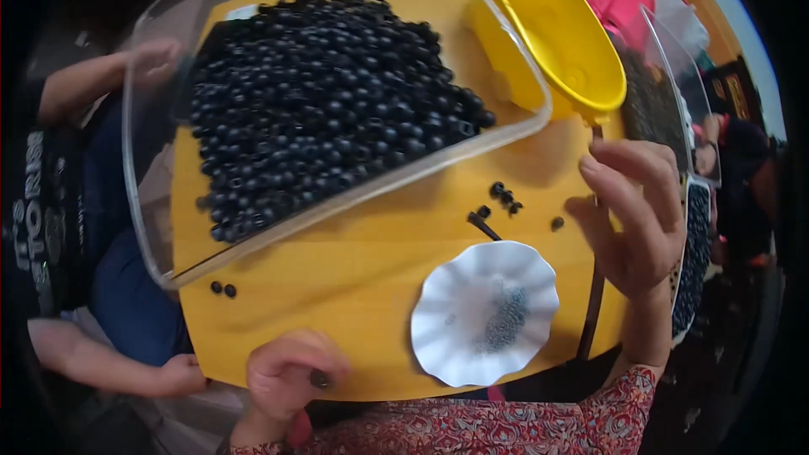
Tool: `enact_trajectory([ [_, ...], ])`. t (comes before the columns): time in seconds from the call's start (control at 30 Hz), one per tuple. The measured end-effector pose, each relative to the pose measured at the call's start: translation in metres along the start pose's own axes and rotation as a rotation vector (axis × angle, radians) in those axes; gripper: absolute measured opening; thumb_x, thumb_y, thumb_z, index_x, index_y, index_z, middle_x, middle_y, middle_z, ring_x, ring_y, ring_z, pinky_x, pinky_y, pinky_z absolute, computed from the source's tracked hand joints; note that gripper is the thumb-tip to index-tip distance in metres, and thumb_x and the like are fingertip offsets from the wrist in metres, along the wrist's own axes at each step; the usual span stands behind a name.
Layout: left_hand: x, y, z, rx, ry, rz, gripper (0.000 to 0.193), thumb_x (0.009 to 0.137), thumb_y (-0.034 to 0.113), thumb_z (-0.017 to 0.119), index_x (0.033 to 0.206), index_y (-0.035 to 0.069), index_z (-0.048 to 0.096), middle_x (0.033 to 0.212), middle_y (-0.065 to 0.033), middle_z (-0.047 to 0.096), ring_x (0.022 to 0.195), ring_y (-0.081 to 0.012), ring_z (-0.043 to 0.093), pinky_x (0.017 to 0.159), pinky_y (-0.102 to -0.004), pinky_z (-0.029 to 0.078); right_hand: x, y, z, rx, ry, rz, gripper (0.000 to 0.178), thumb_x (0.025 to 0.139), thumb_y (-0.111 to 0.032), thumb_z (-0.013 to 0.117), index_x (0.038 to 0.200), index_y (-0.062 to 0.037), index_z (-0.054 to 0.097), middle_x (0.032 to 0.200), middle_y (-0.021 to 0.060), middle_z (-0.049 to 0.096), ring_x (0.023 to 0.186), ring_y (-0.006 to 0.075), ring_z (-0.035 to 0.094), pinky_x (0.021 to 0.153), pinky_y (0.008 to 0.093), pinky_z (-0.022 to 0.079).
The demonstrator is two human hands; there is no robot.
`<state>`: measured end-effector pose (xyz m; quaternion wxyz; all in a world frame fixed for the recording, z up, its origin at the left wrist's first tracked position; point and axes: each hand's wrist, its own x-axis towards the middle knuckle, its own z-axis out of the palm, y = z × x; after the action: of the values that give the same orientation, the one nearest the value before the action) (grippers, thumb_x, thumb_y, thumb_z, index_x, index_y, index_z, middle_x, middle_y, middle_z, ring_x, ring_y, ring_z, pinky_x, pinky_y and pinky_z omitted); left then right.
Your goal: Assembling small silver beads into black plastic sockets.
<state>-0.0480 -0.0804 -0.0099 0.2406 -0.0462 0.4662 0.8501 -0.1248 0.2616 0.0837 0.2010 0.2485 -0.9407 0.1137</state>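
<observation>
My left hand (291, 371) is near the table's front edge, its fingers curled round a dark bead (320, 379). Over the right side of the table is my right hand (636, 215), raised, with its thumb and fingers curved and apart; I see nothing between them. Left of it, several loose black beads (506, 196) lie on the yellow table (371, 261). A white plate with a wavy rim (438, 329) stands between my hands, bearing a heap of tiny grey-blue beads (506, 320). Two more black beads (223, 289) rest on the table at the left.
A clear plastic box (371, 190) with a great heap of black beads (320, 101) fills the far left. Beside it stands a yellow tub (548, 25). A dark strip (593, 312) runs below my right hand. Another person's arm (109, 366) reaches in from the left.
</observation>
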Motion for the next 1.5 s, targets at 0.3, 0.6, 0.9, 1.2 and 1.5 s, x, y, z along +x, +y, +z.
enact_trajectory([
  [0.3, 0.024, 0.071, 0.007, 0.031, -0.038, 0.331, 0.019, 0.089, 0.018, 0.058, 0.085, 0.001, 0.052, 0.14, -0.0206, 0.036, 0.075, -0.0268, 0.061, 0.061, -0.0395, 0.052, 0.064, -0.006, 0.062, 0.064, -0.155, -0.117, 0.02, 0.065, -0.013, 0.069, 0.084, -0.012, 0.064, 0.076, 0.0002, 0.058, 0.08, 0.0202, 0.056, 0.089, 0.0397, 0.036],
  [0.6, 0.026, 0.049, -0.012, -0.142, -0.125, 0.358, 0.02, 0.089, 0.022, 0.059, 0.078, 0.007, 0.051, 0.149, -0.012, 0.03, 0.087, -0.0279, 0.059, 0.069, -0.0428, 0.051, 0.041, -0.033, 0.059, 0.165, -0.129, -0.298, 0.025, 0.057, -0.012, 0.062, 0.081, -0.0079, 0.065, 0.081, 0.0039, 0.061, 0.081, 0.0237, 0.058, 0.08, 0.0425, 0.038],
  [0.9, 0.023, 0.018, -0.034, -0.375, -0.23, 0.443, 0.022, 0.086, 0.024, 0.061, 0.075, 0.005, 0.056, 0.131, -0.0183, 0.048, 0.088, -0.0352, 0.058, 0.073, -0.0486, 0.049, 0.067, -0.039, 0.046, 0.352, -0.353, -0.216, 0.034, 0.069, -0.035, 0.072, 0.083, -0.0047, 0.066, 0.075, 0.0044, 0.063, 0.074, 0.0221, 0.062, 0.068, 0.0367, 0.043],
  [1.2, 0.037, -0.016, -0.051, -0.517, -0.211, 0.097, 0.016, 0.08, 0.017, 0.062, 0.08, 0.001, 0.06, 0.095, -0.0249, 0.061, 0.086, -0.0332, 0.06, 0.076, -0.0432, 0.046, 0.127, -0.052, 0.105, 0.543, -1.149, -0.291, 0.028, 0.077, -0.002, 0.06, 0.104, 0.0006, 0.064, 0.098, 0.0133, 0.065, 0.083, 0.0307, 0.064, 0.072, 0.0391, 0.052],
  [1.5, 0.046, -0.023, -0.06, -0.391, -0.205, 0.008, 0.009, 0.078, 0.008, 0.06, 0.083, 0.001, 0.057, 0.098, -0.0219, 0.059, 0.089, -0.031, 0.06, 0.085, -0.0402, 0.044, 0.148, -0.024, 0.123, 0.228, -0.624, -0.289, 0.031, 0.077, 0.0, 0.064, 0.109, -0.003, 0.063, 0.104, 0.0147, 0.063, 0.09, 0.0317, 0.063, 0.075, 0.0374, 0.053],
])
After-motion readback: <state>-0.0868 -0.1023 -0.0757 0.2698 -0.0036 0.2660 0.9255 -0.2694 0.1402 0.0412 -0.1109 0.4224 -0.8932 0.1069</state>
